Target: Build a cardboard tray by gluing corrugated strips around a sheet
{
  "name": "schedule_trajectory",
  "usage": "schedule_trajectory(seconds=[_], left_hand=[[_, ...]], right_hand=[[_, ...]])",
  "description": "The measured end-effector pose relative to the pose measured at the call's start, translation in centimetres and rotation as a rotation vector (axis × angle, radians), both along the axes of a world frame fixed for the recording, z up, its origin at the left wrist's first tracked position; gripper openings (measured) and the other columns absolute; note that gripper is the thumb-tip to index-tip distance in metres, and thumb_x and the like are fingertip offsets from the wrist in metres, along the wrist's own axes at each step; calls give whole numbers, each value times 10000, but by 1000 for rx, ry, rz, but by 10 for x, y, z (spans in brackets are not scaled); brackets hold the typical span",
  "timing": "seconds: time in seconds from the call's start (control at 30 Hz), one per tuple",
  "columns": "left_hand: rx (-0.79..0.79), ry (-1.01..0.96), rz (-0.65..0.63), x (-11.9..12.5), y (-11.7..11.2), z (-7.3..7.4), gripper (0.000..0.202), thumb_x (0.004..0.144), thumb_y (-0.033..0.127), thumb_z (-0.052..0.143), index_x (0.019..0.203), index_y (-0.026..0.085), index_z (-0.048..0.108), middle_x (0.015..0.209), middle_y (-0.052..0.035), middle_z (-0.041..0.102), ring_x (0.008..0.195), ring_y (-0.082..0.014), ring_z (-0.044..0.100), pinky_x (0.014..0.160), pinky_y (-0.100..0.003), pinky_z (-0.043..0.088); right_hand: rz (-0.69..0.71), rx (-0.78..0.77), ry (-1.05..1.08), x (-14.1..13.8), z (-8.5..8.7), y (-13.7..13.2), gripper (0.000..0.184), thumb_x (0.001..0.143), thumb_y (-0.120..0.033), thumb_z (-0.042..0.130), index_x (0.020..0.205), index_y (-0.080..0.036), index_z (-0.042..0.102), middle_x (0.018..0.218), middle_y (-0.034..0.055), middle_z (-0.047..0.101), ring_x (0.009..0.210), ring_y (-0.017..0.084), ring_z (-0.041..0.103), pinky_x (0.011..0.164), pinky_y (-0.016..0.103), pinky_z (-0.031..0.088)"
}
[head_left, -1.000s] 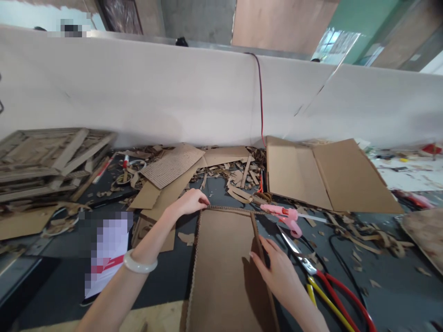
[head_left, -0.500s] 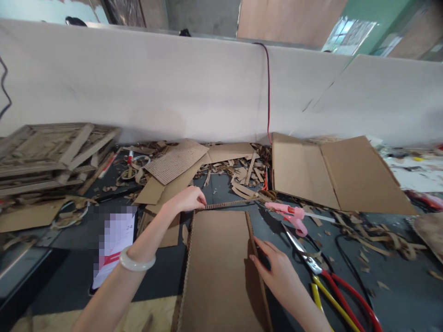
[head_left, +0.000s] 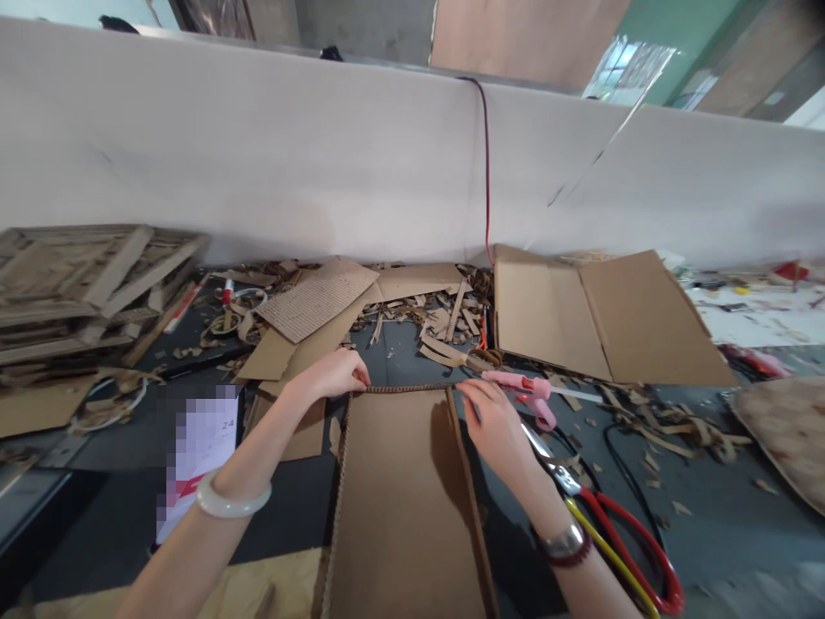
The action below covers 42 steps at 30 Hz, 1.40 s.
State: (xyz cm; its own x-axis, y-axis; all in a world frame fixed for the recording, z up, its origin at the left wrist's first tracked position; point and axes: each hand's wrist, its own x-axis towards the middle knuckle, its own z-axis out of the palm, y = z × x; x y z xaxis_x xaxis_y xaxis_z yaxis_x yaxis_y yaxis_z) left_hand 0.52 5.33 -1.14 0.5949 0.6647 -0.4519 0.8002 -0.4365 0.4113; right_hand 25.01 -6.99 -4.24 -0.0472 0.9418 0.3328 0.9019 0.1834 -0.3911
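I bring my right hand (head_left: 493, 423) up by the cardboard strip (head_left: 407, 389), grip unclear; my left hand (head_left: 335, 373) still pinches its end.

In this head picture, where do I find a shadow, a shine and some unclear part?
Head view: a shadow falls on the cardboard, beside the right hand; head view: the scissors' metal shines; head view: blocky pixels hide part of the phone.

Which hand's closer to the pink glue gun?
Right. The right hand is beside the glue gun, near the far right corner of the cardboard panel; the left hand is farther off, at the far left corner.
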Motion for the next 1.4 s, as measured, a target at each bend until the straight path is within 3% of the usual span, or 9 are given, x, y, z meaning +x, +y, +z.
schedule_trajectory(seconds=[0.1, 0.2, 0.4, 0.57, 0.7, 0.83, 0.97, 1.17, 1.4], left_hand=[[1, -18, 4, -2, 0, -1, 191, 840, 287, 523, 927, 130, 590, 926, -46, 621, 812, -165, 600, 732, -363, 491], [1, -37, 6, -3, 0, -1, 190, 840, 289, 523, 911, 128, 593, 903, -42, 627, 795, -160, 604, 726, -359, 492], [27, -90, 27, -5, -1, 1, 192, 822, 301, 545, 839, 124, 616, 818, -29, 653, 748, -151, 616, 724, -354, 487], [81, -117, 61, -10, -1, 4, 106, 734, 217, 587, 762, 182, 683, 741, -24, 709, 701, -160, 647, 642, -241, 461], [195, -146, 70, -3, -12, 17, 169, 700, 255, 588, 807, 183, 696, 827, -68, 715, 770, -221, 641, 671, -269, 440], [302, -245, 24, 28, -39, 34, 293, 759, 388, 542, 939, 191, 664, 961, -101, 681, 939, -278, 580, 792, -325, 397], [277, -340, -44, 56, -62, 39, 238, 833, 321, 450, 930, 227, 646, 839, -49, 685, 790, -214, 608, 649, -262, 402], [193, -463, -63, 62, -69, 41, 240, 857, 313, 419, 887, 205, 632, 627, 18, 629, 559, -116, 534, 543, -198, 362], [127, -559, -61, 60, -71, 47, 200, 847, 263, 448, 876, 204, 637, 733, 10, 665, 651, -122, 568, 597, -188, 384]], right_hand=[[53, -44, -64, -3, 2, 26, 230, 804, -57, 431, 923, -115, 618, 957, 109, 633, 962, 222, 537, 886, 380, 430], [94, -97, -118, -6, -1, 40, 144, 840, -171, 510, 950, -131, 594, 975, 72, 611, 933, 192, 557, 824, 377, 461], [104, -153, -150, -9, -12, 49, 263, 866, -292, 499, 1095, -163, 522, 1109, 68, 548, 925, 180, 565, 779, 385, 481], [83, -153, -117, -8, -9, 50, 263, 866, -299, 500, 1088, -159, 523, 1094, 63, 554, 909, 175, 571, 766, 381, 486], [94, -111, -66, -9, 10, 42, 99, 827, -151, 534, 893, -129, 605, 906, 51, 626, 865, 174, 582, 787, 354, 472], [157, -58, -1, -18, 33, 27, 167, 746, -25, 536, 794, -145, 642, 807, 61, 660, 801, 188, 598, 759, 311, 472], [178, 17, 78, -25, 47, 12, 203, 734, -31, 527, 868, -154, 619, 811, 45, 664, 770, 175, 607, 697, 284, 488], [75, 212, 134, -24, 51, -9, 114, 789, -134, 512, 765, -184, 611, 873, 66, 604, 845, 193, 558, 766, 340, 469], [-52, 434, 90, -37, 47, -26, 172, 823, -146, 487, 823, -190, 653, 863, 71, 632, 854, 201, 564, 816, 375, 462]])
